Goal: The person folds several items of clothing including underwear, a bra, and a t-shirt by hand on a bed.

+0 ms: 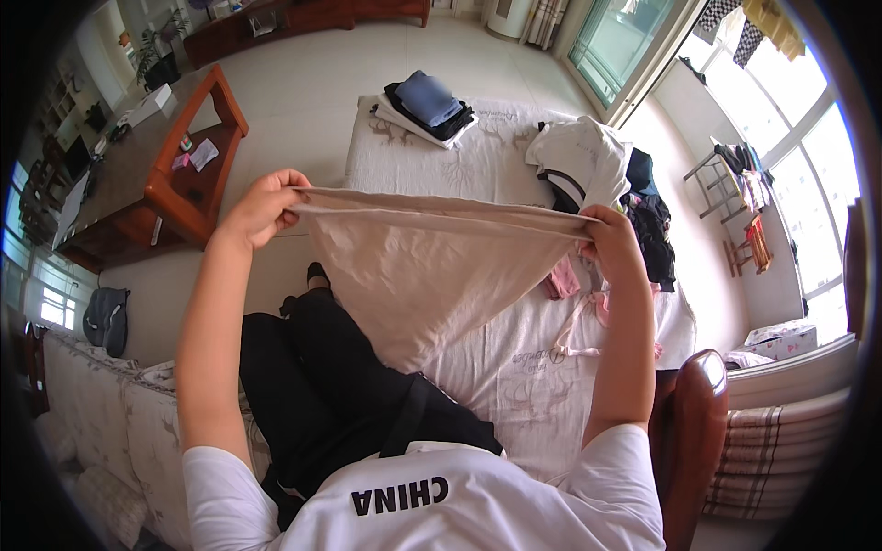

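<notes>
A pale beige cloth garment (pixel 427 268) hangs stretched between my two hands, its upper edge pulled nearly straight. My left hand (pixel 265 210) pinches one end of that edge, and my right hand (pixel 610 237) grips the other. Two layers show along the top with a narrow gap between them. Below, the fabric narrows and drapes over my lap and the covered seat (pixel 537 413). Just beyond my right hand lie a white shirt (pixel 579 155), a heap of dark clothes (pixel 651 227) and a folded pink cloth (pixel 565 279). Pink straps (pixel 568 330) lie nearer my right forearm.
A stack of folded clothes (pixel 431 103) sits at the seat's far end. To the left stands a wooden coffee table (pixel 158 186) with a lower shelf. A polished wooden armrest (pixel 699 413) rises by my right elbow. Beyond the sliding door (pixel 620 55) are stools and hanging laundry.
</notes>
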{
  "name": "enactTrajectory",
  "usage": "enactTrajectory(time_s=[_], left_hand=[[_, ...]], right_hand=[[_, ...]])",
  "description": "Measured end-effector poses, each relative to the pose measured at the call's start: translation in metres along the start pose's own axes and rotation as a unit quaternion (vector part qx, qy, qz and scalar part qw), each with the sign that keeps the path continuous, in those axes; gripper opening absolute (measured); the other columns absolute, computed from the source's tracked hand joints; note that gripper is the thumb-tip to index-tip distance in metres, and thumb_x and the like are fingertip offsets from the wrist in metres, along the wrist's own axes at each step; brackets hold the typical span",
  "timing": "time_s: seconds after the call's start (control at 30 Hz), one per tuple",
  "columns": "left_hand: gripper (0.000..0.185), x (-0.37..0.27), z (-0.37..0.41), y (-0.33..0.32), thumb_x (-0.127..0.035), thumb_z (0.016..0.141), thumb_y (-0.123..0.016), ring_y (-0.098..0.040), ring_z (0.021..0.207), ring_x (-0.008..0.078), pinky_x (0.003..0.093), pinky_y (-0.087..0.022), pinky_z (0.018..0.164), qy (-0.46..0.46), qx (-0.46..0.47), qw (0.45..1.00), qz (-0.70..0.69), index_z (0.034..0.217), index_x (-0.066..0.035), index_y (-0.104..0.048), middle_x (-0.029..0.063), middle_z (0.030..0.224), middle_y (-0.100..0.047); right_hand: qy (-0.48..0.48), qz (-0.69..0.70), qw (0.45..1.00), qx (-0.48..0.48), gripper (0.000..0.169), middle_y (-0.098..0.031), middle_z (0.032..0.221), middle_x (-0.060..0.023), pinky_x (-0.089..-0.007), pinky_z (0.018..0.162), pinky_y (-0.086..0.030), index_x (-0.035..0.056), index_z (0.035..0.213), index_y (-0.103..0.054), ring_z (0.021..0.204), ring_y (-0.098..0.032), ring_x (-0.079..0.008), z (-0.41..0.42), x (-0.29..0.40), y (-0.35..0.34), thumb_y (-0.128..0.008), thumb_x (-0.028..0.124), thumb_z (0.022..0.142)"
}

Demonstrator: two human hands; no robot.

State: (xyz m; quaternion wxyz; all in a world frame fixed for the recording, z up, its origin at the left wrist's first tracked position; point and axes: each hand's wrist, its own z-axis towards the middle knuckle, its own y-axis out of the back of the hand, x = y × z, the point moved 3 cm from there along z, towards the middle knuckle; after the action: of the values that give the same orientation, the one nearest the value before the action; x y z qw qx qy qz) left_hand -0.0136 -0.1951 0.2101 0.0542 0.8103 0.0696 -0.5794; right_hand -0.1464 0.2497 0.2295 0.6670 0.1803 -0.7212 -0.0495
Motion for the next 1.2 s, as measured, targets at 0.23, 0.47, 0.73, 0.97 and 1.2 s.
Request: enactTrajectory(time_s=[0.23, 0.47, 0.73, 0.97, 1.2], left_hand=[[0.008, -0.025, 0.040, 0.012, -0.002, 0.081, -0.055, -0.045, 0.055, 0.0065, 0.0205, -0.034, 0.048, -0.068, -0.154, 0.978, 0.119, 0.087, -0.006, -0.054, 0.0004, 0.072, -0.054], [0.019, -0.051, 0.016, -0.015, -0.002, 0.083, -0.046, -0.049, 0.081, 0.0065, 0.0237, -0.039, 0.067, -0.203, -0.207, 0.956, 0.035, 0.097, -0.011, -0.054, -0.0031, 0.092, -0.055], [0.033, 0.121, -0.013, -0.053, 0.013, 0.065, -0.047, -0.053, 0.080, 0.0135, 0.0241, -0.044, 0.070, -0.252, -0.199, 0.929, 0.185, 0.092, -0.004, -0.056, 0.0051, 0.090, -0.056], [0.042, 0.173, -0.054, -0.087, 0.014, 0.058, -0.061, -0.053, 0.072, 0.0246, 0.0329, -0.047, 0.064, -0.163, -0.128, 0.912, 0.354, 0.094, -0.007, -0.052, 0.0097, 0.094, -0.046], [0.030, 0.156, -0.066, -0.105, 0.014, 0.065, -0.055, -0.055, 0.089, 0.0340, 0.0397, -0.047, 0.073, -0.223, -0.110, 0.841, 0.480, 0.090, -0.002, -0.049, 0.0143, 0.098, -0.044]], right_hand=[[0.004, -0.034, 0.999, -0.029, 0.016, -0.056, 0.061, -0.0032, -0.0198, 0.048, -0.046, 0.0012, 0.079, -0.060, 0.051, -0.053, -0.0090, 0.049, 0.021, 0.009, -0.044, -0.001, 0.077], [0.121, 0.027, 0.990, -0.070, 0.012, -0.059, 0.076, -0.0032, -0.0206, 0.062, -0.048, -0.0010, 0.085, -0.061, 0.068, -0.056, -0.0084, 0.029, 0.012, -0.005, -0.050, -0.003, 0.080], [0.237, -0.236, 0.934, -0.123, 0.029, -0.056, 0.075, -0.0106, -0.0345, 0.062, -0.045, 0.0034, 0.072, -0.054, 0.067, -0.055, -0.0273, -0.040, -0.132, -0.051, -0.079, 0.006, 0.058], [0.059, -0.309, 0.945, -0.089, 0.013, -0.054, 0.083, -0.0187, -0.0440, 0.071, -0.043, -0.0023, 0.075, -0.053, 0.078, -0.053, -0.0388, -0.091, -0.195, -0.067, -0.054, 0.011, 0.075], [0.040, -0.353, 0.929, -0.102, 0.012, -0.054, 0.091, -0.0182, -0.0446, 0.073, -0.044, -0.0009, 0.083, -0.053, 0.085, -0.053, -0.0380, -0.095, -0.203, -0.057, -0.051, 0.008, 0.076]])
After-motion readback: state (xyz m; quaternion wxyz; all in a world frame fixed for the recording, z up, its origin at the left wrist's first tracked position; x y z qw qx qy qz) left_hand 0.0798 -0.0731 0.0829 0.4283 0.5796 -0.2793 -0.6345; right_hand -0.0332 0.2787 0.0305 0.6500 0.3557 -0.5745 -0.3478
